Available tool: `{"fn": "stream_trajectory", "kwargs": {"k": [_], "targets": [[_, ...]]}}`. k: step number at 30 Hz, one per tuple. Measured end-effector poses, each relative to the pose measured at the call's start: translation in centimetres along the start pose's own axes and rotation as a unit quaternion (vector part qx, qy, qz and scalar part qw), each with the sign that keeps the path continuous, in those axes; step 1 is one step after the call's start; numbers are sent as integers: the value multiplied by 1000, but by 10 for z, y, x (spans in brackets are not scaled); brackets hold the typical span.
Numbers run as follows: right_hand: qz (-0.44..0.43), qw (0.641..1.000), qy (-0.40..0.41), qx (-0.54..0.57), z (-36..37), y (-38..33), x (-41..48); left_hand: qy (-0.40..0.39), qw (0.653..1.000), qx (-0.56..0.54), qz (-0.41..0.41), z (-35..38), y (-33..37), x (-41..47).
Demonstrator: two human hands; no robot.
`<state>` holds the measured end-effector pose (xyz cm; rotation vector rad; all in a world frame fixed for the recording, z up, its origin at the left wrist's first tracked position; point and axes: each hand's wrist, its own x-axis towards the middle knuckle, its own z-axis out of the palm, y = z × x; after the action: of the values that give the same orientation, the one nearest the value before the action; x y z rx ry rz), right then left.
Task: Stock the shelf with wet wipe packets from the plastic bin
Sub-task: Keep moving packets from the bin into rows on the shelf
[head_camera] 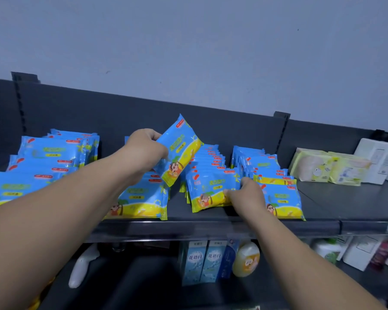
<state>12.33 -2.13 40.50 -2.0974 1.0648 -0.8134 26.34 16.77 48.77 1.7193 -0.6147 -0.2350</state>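
Note:
Several rows of blue-and-yellow wet wipe packets lie on the dark shelf [211, 224]. My left hand [143, 151] grips one packet [179, 151] and holds it tilted above the second row [139, 202]. My right hand [246, 195] pinches the right edge of the front packet [208, 191] of the third row, which stands leaning on the shelf. A fourth row [280, 198] lies right of my right hand, and a wide row [36, 166] fills the left end. The plastic bin is out of view.
Pale green packs [311, 166] and a white box [381, 159] sit at the shelf's right end. The shelf below holds blue cartons [204, 260], a yellow bottle [246, 258], a white bottle [81, 269] and other goods. The shelf's dark back panel [143, 113] stands behind the rows.

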Motion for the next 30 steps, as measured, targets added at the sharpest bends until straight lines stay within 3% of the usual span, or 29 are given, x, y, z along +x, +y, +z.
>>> {"fn": "stream_trajectory", "kwargs": {"k": [6, 13, 20, 23, 30], "targets": [[18, 999, 4, 42, 9, -4, 16, -29, 999, 37, 18, 9, 0, 11], [80, 980, -69, 166, -3, -2, 17, -159, 965, 208, 26, 43, -9, 13], [148, 956, -134, 216, -17, -1, 13, -136, 943, 300, 54, 78, -16, 15], [124, 967, -135, 176, -22, -1, 2, -115, 927, 347, 82, 88, -25, 13], [-21, 996, -79, 31, -27, 11, -19, -94, 900, 406, 124, 92, -26, 2]]}}
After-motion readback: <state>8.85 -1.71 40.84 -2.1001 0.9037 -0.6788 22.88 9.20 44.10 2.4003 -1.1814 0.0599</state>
